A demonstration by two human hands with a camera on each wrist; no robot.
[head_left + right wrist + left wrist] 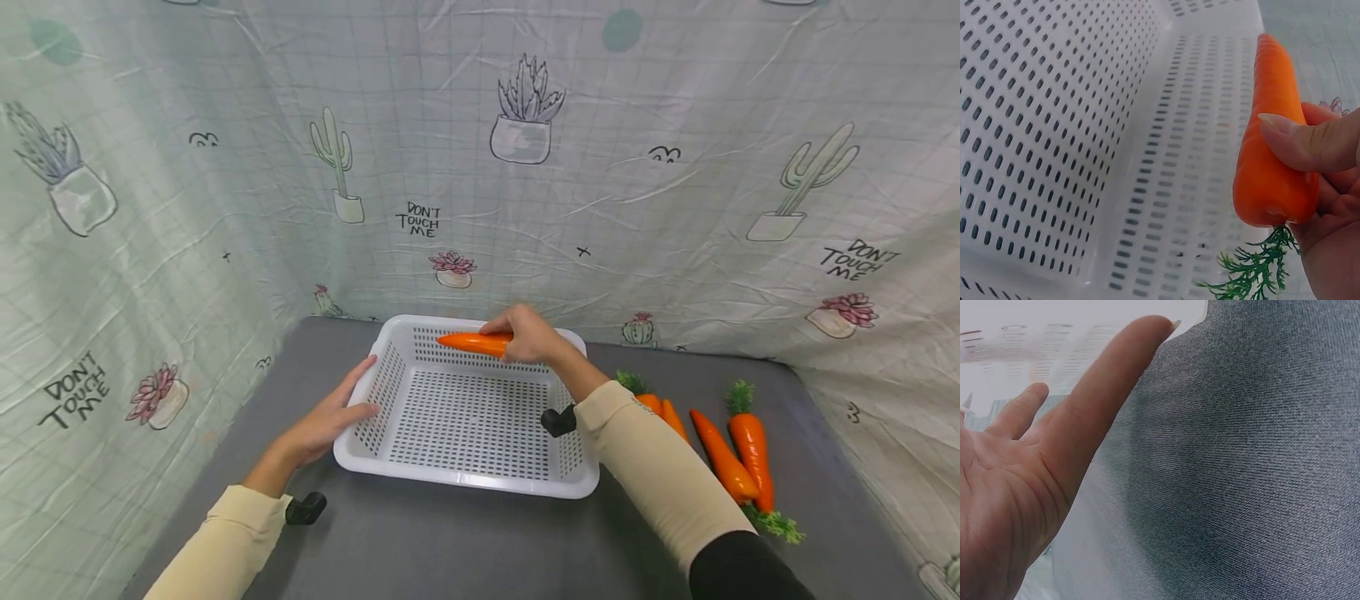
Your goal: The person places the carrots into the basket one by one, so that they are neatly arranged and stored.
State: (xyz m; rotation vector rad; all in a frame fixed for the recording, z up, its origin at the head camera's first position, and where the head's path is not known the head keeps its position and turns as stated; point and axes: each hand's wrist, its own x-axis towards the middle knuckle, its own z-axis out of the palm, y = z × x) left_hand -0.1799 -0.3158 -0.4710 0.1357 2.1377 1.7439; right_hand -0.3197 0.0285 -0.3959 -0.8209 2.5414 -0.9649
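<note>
My right hand (528, 335) grips an orange carrot (472, 342) by its thick end, over the far side of a white perforated basket (465, 485). Pinched between thumb and fingers in the right wrist view, the carrot (1272, 137) has a ribbed tapering body. Its green leafy top (1260, 265) hangs below the hand. My left hand (330, 421) rests at the basket's left rim with its thumb and fingers extended. Seen from the left wrist, that hand (1029, 462) has its straight thumb overlapping the white basket (1041, 350). The basket's floor shows bare through its slots.
Right of the basket, two carrots (722, 457) (750, 446) lie side by side on the grey table (420, 542). More carrots (671, 417) lie partly hidden behind the right sleeve. A curtain (450, 125) printed with potted plants surrounds the table's back and sides.
</note>
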